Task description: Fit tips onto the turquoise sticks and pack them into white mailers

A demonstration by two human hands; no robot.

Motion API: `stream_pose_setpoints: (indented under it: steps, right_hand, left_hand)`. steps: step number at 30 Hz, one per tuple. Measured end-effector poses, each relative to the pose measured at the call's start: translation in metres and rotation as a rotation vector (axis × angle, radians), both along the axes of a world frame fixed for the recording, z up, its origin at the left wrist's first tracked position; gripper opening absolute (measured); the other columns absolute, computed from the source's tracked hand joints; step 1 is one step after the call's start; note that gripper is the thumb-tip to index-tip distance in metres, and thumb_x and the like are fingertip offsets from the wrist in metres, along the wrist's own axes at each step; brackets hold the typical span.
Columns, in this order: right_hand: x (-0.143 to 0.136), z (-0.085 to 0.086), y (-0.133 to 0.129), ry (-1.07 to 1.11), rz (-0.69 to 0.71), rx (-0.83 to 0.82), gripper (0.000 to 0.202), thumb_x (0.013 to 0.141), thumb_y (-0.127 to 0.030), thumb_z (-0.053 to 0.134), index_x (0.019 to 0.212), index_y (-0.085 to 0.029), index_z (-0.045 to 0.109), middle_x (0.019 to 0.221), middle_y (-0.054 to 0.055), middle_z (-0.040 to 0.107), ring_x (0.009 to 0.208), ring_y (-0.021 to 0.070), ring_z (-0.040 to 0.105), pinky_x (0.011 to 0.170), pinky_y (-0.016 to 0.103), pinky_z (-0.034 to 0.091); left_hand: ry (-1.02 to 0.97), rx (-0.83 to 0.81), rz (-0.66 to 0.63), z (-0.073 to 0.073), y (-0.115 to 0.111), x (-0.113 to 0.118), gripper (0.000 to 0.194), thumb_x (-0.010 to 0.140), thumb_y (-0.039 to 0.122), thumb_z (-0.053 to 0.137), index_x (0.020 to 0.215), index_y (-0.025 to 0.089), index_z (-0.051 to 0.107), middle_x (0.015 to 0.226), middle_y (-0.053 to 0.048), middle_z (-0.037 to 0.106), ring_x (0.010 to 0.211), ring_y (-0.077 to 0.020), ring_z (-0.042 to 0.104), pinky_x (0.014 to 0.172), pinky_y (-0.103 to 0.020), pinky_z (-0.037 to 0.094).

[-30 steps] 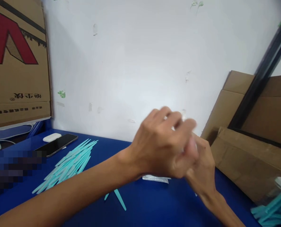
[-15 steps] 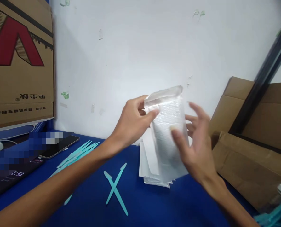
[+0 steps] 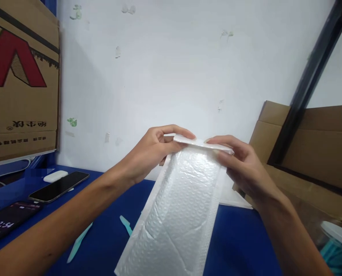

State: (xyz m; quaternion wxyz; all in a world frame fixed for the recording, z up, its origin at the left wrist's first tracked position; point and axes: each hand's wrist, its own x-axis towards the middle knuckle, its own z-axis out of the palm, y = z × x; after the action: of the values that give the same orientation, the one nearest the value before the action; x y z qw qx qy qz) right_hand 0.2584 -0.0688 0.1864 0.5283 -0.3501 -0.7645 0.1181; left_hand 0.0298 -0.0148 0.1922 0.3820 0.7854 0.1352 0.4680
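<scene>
A white bubble mailer [image 3: 182,207] hangs between my two hands, its padded face toward me and its top edge folded over. My left hand [image 3: 162,147] pinches the left end of that top edge between thumb and fingers. At the right end, my right hand [image 3: 238,157] grips the same edge with thumb below and fingers above. Behind the mailer, part of a white stack of mailers [image 3: 234,197] shows on the blue table. Turquoise razor-like sticks [image 3: 79,243] lie on the table, partly hidden by my left forearm and the mailer.
On the left lie a phone [image 3: 60,187], a second phone with a lit clock [image 3: 8,226] and a white case [image 3: 55,176]. A large printed cardboard box [image 3: 21,107] stands above them. Open cardboard [image 3: 326,145] and a lidded tub [image 3: 339,239] are at the right.
The mailer has come nearer and lower, now seen larger. My right hand has moved from its side to the top edge, which both hands now grip.
</scene>
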Motion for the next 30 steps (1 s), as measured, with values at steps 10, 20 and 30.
stream_pose_setpoints:
  steps: [10,20,30]
  right_hand:
    - [-0.004,-0.004,0.007,0.044,0.101,-0.188,0.025,0.091,-0.042,0.062,0.108,-0.025,0.069,0.074,-0.001,0.062,0.066,0.0155,0.056,0.061,0.03,0.049]
    - [-0.018,-0.008,0.004,0.073,-0.177,0.045,0.014,0.093,-0.028,0.06,0.097,-0.024,0.072,0.091,0.001,0.07,0.077,0.0151,0.064,0.069,0.028,0.056]
    - [-0.034,-0.019,-0.001,-0.067,-0.226,0.094,0.042,0.103,-0.047,0.041,0.143,-0.036,0.042,0.123,0.006,0.067,0.118,0.026,0.062,0.097,0.048,0.051]
  left_hand:
    - [0.057,-0.139,-0.004,-0.005,0.019,0.001,0.03,0.081,0.027,0.061,0.108,0.02,0.072,0.074,-0.004,0.065,0.061,-0.0138,0.057,0.05,-0.025,0.042]
    - [0.31,0.375,0.357,-0.018,-0.019,0.012,0.05,0.093,0.051,0.051,0.138,0.029,0.056,0.14,-0.01,0.054,0.108,-0.0269,0.062,0.079,-0.039,0.056]
    - [0.187,0.217,0.391,-0.016,0.02,0.014,0.029,0.094,0.04,0.052,0.086,0.017,0.068,0.077,-0.002,0.066,0.067,-0.0165,0.061,0.057,-0.027,0.042]
